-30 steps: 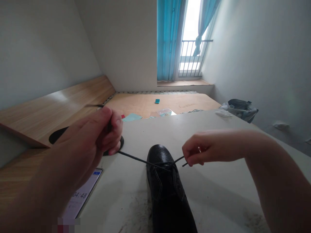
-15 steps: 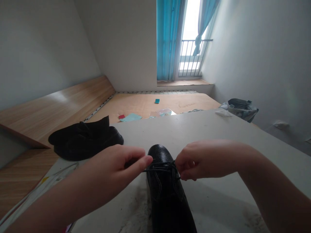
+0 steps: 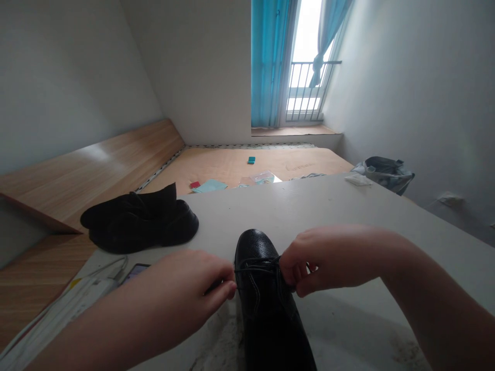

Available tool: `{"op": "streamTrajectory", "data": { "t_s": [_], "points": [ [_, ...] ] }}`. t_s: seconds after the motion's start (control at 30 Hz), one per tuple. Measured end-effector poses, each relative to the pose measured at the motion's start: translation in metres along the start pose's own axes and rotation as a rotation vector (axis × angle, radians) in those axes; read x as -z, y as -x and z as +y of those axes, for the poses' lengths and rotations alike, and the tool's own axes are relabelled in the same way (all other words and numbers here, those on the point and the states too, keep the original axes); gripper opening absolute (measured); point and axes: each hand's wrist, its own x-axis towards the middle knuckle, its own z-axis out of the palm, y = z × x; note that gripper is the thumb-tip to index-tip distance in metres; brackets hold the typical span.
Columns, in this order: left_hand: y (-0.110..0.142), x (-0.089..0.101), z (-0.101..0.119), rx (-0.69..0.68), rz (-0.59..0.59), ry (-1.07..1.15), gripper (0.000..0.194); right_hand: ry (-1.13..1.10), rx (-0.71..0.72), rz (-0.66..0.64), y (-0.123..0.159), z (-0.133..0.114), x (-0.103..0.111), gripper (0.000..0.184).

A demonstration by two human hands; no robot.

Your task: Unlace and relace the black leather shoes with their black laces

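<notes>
Shoe (image 3: pixel 266 309) lies toe-away on the desk (image 3: pixel 348 216). Right fingers (image 3: pixel 294 273) pinch its lace (image 3: pixel 257 267); left fingers (image 3: pixel 228 291) curl just beside, grip unclear.

White table (image 3: pixel 348 216), black leather shoe (image 3: pixel 259 304), second black shoe (image 3: pixel 139 224)

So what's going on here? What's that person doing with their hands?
A person is handling the black lace of a black leather shoe on a white table. Their left hand and right hand pinch the lace on either side of the shoe's top. Another black shoe lies further left on the table.
</notes>
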Motion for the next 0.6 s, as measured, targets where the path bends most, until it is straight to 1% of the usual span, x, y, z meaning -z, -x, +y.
{"op": "streamTrajectory", "data": {
  "t_s": [0.17,0.33,0.4,0.53,0.6],
  "points": [
    [-0.003,-0.002,0.007,-0.004,-0.006,-0.007,0.033,-0.027,0.026,0.001,0.0,0.0,-0.001,0.015],
    [-0.006,-0.006,0.01,0.002,-0.022,0.003,0.031,-0.018,-0.014,0.078,-0.004,0.002,-0.004,0.01],
    [-0.008,-0.007,0.008,0.01,-0.021,0.01,0.031,-0.013,-0.016,0.081,-0.005,0.002,-0.004,0.009],
    [-0.011,-0.008,0.005,0.032,-0.022,-0.003,0.038,0.0,-0.038,0.08,-0.006,0.0,-0.002,0.014],
    [-0.01,-0.009,0.006,0.008,-0.012,0.017,0.041,0.02,-0.053,0.098,-0.006,-0.002,-0.001,0.017]
  ]
}}
